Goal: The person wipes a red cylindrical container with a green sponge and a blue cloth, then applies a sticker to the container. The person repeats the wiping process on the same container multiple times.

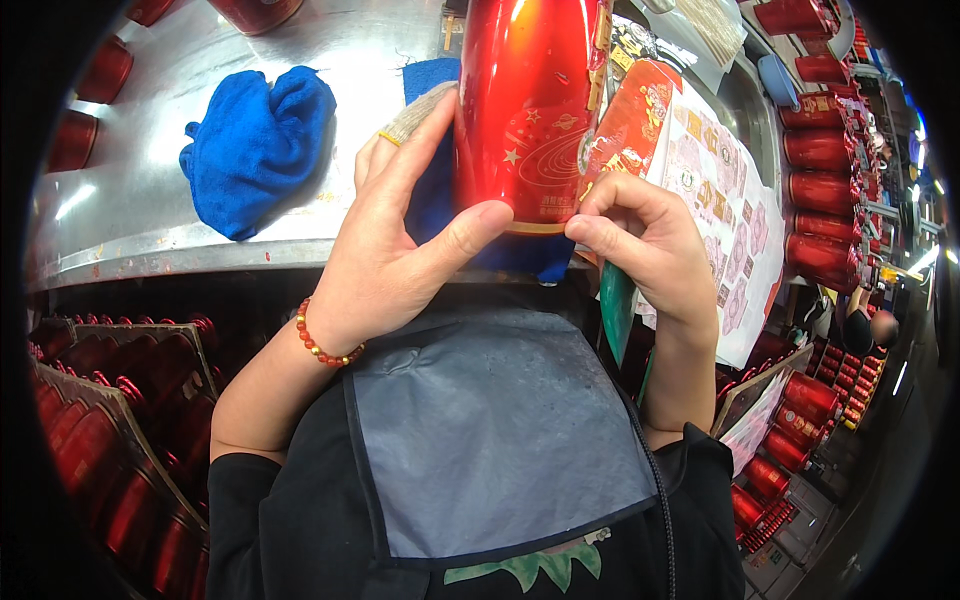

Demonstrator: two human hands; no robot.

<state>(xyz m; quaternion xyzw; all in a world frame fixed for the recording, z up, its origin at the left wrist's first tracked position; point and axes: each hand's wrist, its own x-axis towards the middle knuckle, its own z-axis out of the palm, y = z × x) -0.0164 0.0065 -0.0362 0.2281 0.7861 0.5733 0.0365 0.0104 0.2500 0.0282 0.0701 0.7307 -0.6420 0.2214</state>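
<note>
A glossy red metallic cylinder point(525, 120) lies lengthwise at the bench's front edge, over blue cloth. It carries gold star and ring designs. My left hand point(385, 240) rests along its left side, fingers stretched, thumb against its lower end. A pale cloth finger cover point(418, 113) is on one finger. At the lower right rim, my right hand point(640, 235) pinches thumb and forefinger together; anything between them is too small to make out. Below that hand shows a pointed green piece point(617, 312); whether the hand holds it I cannot tell.
A crumpled blue cloth point(262, 150) lies on the metal bench point(350, 50) to the left. At right are printed decal sheets point(735, 215) and a red patterned sheet point(632, 120). Racks of red cylinders point(120, 460) stand low on the left, with more cylinders point(822, 190) along the right.
</note>
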